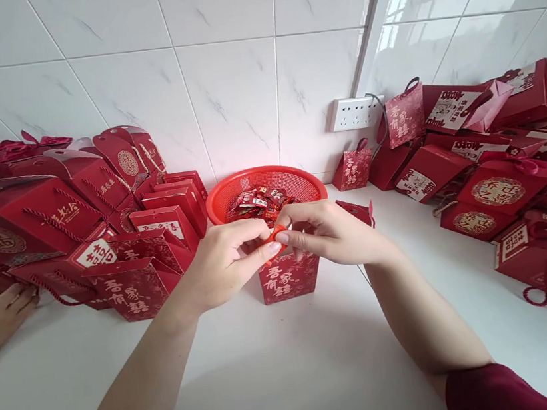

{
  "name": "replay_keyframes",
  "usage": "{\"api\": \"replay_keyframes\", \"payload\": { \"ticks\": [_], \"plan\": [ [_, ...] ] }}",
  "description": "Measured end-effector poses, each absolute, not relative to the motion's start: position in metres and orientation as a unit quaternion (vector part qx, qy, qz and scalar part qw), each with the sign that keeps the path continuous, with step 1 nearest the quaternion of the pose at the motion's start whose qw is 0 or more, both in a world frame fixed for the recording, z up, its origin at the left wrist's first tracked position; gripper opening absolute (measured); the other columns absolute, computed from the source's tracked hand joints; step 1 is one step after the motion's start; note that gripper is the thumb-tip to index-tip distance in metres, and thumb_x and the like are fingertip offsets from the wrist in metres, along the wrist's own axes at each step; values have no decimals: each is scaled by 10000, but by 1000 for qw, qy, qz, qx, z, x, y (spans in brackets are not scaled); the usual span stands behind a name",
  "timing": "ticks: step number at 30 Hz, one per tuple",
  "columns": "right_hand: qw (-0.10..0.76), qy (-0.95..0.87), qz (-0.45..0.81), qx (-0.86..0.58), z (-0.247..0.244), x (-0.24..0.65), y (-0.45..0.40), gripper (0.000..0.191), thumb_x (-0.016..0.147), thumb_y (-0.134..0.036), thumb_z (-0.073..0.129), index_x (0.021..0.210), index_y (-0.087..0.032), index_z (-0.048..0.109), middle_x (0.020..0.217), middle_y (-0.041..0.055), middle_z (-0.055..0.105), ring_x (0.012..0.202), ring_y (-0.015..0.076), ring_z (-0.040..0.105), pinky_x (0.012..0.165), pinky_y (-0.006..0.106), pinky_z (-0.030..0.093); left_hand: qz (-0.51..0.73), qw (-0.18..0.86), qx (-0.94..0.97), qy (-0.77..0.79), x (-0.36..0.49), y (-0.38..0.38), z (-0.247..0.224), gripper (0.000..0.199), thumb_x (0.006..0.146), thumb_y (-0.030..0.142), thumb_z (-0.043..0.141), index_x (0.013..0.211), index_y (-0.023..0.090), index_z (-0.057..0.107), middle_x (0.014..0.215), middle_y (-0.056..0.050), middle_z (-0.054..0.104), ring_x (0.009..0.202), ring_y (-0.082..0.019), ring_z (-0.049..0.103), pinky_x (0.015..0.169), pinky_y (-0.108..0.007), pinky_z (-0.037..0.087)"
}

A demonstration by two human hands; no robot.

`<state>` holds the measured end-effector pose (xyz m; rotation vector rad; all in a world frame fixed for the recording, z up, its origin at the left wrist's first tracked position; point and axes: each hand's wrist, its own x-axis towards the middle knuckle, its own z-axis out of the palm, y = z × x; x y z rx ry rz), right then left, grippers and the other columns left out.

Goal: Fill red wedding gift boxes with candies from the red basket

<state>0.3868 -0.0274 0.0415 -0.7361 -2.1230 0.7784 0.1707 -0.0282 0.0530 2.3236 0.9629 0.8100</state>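
Observation:
My left hand [233,257] and my right hand [330,234] meet in the middle of the head view. Between their thumbs and fingertips they pinch a small orange-red strip [272,237], perhaps ribbon. Just below the fingers stands an upright red gift box [291,280] with white characters; my hands hide its top. Behind it, a red plastic basket [217,202] contains several small wrapped sweets [255,200].
Open-topped red boxes [136,287] stand at left beside larger boxes with rope handles [23,218]. Another person's hand [1,301] rests at far left. Boxes with ribbons [498,192] are piled at right. A power strip [356,113] is on the tiled wall.

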Motion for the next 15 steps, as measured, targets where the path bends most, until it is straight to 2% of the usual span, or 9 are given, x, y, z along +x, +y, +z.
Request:
{"api": "replay_keyframes", "payload": {
  "ticks": [5, 10, 13, 15],
  "plan": [
    [374, -807, 351, -292, 42, 389, -28, 152, 957, -325, 628, 892, -188, 619, 749, -6, 681, 613, 127, 665, 555, 220, 506, 297, 242, 855, 349, 171, -27, 52, 247, 967, 329, 551, 768, 185, 580, 730, 30, 565, 683, -105, 506, 620, -241, 393],
    [384, -810, 324, -303, 46, 395, -31, 204, 982, -360, 586, 891, -185, 637, 751, 5, 674, 614, 127, 658, 570, 231, 499, 337, 244, 852, 319, 171, -24, 49, 125, 922, 327, 640, 901, 203, 633, 843, 23, 651, 766, -114, 593, 731, -234, 478],
    [439, -788, 274, -334, 48, 400, -32, 240, 975, -405, 592, 903, -184, 649, 764, 16, 662, 600, 128, 634, 548, 237, 479, 354, 210, 852, 322, 170, -19, 48, 210, 871, 309, 698, 1044, 214, 628, 1013, -12, 673, 921, -155, 623, 836, -268, 499],
    [498, -758, 235, -351, 48, 403, -30, 248, 964, -427, 604, 907, -188, 637, 754, 14, 642, 597, 133, 616, 542, 245, 464, 331, 181, 862, 338, 168, -15, 47, 195, 885, 315, 667, 1051, 216, 637, 1091, -36, 660, 1011, -186, 615, 888, -301, 495]
  ]
}}
